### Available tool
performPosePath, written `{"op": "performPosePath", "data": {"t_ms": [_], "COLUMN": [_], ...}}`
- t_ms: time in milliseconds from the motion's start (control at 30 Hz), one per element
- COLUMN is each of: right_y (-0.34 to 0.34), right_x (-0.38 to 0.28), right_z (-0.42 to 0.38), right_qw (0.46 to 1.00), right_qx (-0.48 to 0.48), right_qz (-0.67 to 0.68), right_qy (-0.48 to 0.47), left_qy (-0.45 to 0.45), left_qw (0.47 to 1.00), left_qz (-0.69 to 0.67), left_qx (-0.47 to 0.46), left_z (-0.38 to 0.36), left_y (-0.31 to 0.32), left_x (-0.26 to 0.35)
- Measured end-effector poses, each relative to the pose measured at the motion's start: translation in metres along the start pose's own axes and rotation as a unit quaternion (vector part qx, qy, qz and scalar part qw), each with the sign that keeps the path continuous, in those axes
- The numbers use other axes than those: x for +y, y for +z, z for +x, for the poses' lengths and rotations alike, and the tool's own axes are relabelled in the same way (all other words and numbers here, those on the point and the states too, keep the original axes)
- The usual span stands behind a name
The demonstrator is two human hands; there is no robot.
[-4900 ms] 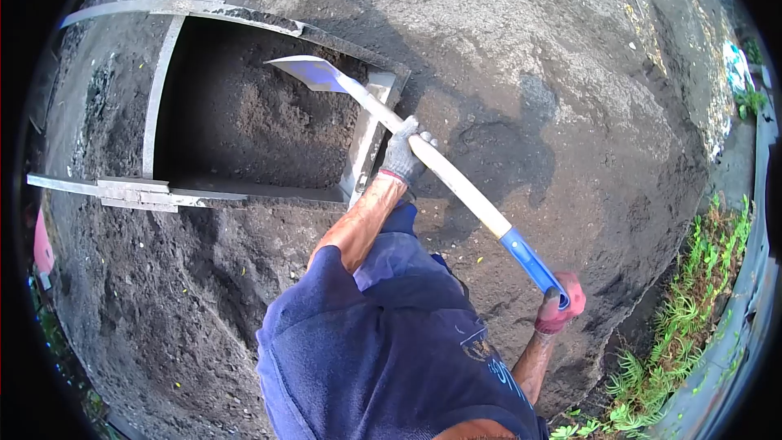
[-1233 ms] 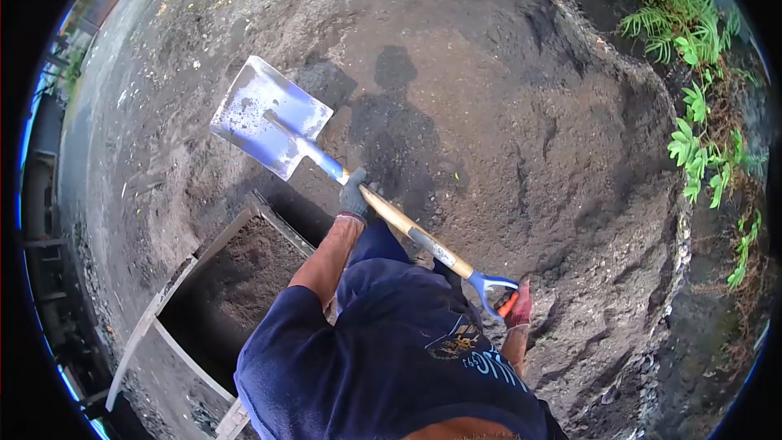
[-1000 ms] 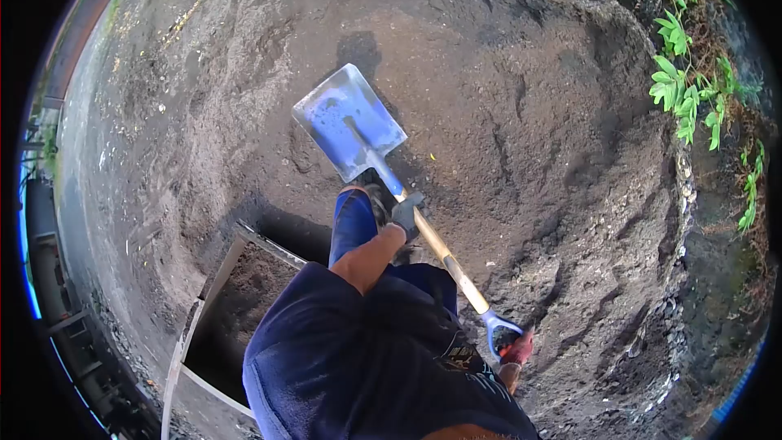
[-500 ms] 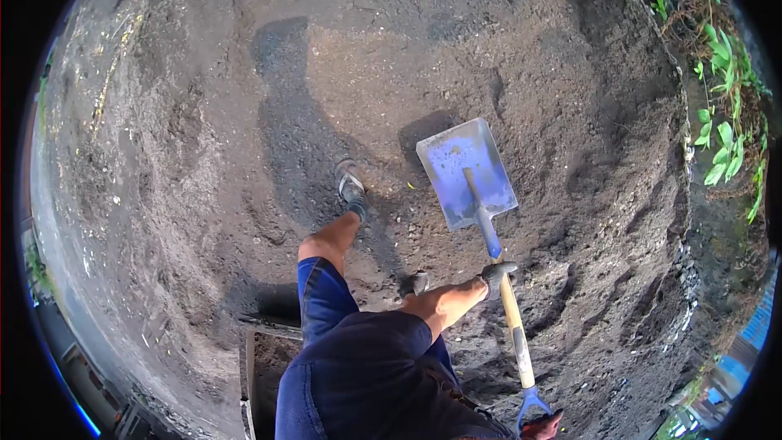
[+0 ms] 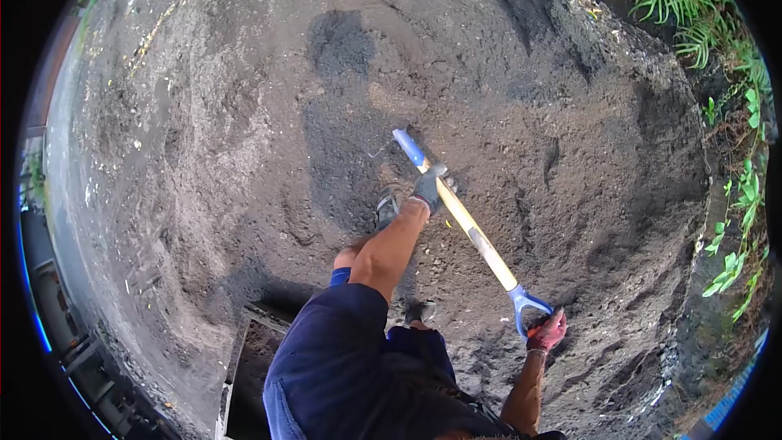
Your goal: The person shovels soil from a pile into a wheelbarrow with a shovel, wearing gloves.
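A shovel slants across the middle of the view, its pale wooden shaft ending in a blue D-handle. My left hand, in a dark grey glove, is wrapped round the shaft just behind the blue socket. At the other end, my right hand, in a reddish glove, grips the D-handle. The socket points down at the dark soil, and the blade is out of sight at the ground. Under my left forearm, one shoe shows partly; the other shoe is farther back.
A box-like container with a thin rim stands at the lower left, beside my body. Ferns and leafy plants line the ground's right edge. Loose, uneven soil surrounds me. Blue sheeting shows at the lower right.
The shovel has swung left and its blade, flat and visible before, is now hidden at the soil. Both hands have moved up the view with it, keeping their grips.
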State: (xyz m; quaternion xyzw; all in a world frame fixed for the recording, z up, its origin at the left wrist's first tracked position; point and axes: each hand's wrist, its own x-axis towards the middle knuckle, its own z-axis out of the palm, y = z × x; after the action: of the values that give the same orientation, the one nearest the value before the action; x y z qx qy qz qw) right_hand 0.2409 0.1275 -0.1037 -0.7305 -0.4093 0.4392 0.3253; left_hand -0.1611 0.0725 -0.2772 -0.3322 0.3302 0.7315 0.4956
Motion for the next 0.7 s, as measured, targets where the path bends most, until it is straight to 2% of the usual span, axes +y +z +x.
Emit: {"op": "performPosePath", "data": {"t_ms": [33,100,167,200,233,267,300,333,367,433,500,533,567,600,633,700], "right_y": [-0.009,-0.027,-0.016,-0.015,-0.008,-0.003,0.009,0.026,0.036,0.042,0.029,0.016,0.001,-0.014,-0.036,-0.096], "right_x": [0.001,0.002,-0.030,-0.012,-0.018,0.004,-0.010,-0.025,-0.036,-0.045,-0.051,-0.045,-0.034,-0.022,-0.005,0.050], "right_z": [0.009,0.035,0.030,0.051,0.050,0.069,0.047,0.026,-0.003,-0.036,-0.058,-0.059,-0.058,-0.053,-0.047,-0.024], "right_qw": [1.000,0.992,0.981,0.967,0.946,0.911,0.891,0.832,0.820,0.805,0.728,0.730,0.784,0.829,0.885,0.951], "right_qx": [-0.021,-0.089,-0.174,-0.215,-0.286,-0.311,-0.354,-0.379,-0.391,-0.400,-0.389,-0.387,-0.390,-0.389,-0.375,-0.308], "right_qz": [0.018,-0.039,-0.033,-0.024,-0.027,-0.088,-0.089,-0.093,-0.055,-0.055,-0.072,-0.072,-0.050,-0.028,-0.022,-0.006], "right_qy": [-0.015,-0.084,-0.085,-0.134,-0.150,-0.255,-0.271,-0.395,-0.414,-0.434,-0.560,-0.559,-0.481,-0.400,-0.274,-0.027], "left_qy": [0.014,0.063,0.155,0.182,0.241,0.255,0.336,0.362,0.379,0.466,0.463,0.466,0.456,0.426,0.397,0.306], "left_qw": [1.000,0.992,0.979,0.970,0.955,0.943,0.923,0.900,0.881,0.825,0.820,0.825,0.840,0.865,0.895,0.946], "left_qz": [-0.007,-0.109,-0.111,-0.159,-0.172,-0.212,-0.174,-0.242,-0.282,-0.258,-0.264,-0.264,-0.237,-0.237,-0.167,-0.099], "left_qx": [0.005,-0.017,-0.077,-0.001,0.013,-0.031,-0.071,-0.010,-0.033,-0.187,-0.210,-0.182,-0.176,-0.116,-0.114,-0.028], "left_z": [-0.021,-0.065,-0.111,-0.153,-0.172,-0.217,-0.244,-0.286,-0.327,-0.388,-0.421,-0.424,-0.410,-0.395,-0.368,-0.314], "left_y": [-0.009,-0.033,-0.072,-0.075,-0.112,-0.128,-0.170,-0.189,-0.214,-0.237,-0.239,-0.229,-0.235,-0.221,-0.215,-0.172], "left_x": [0.000,-0.001,0.002,0.005,0.003,0.002,0.000,-0.004,-0.007,-0.014,-0.012,-0.012,-0.009,-0.009,-0.010,-0.029]}}
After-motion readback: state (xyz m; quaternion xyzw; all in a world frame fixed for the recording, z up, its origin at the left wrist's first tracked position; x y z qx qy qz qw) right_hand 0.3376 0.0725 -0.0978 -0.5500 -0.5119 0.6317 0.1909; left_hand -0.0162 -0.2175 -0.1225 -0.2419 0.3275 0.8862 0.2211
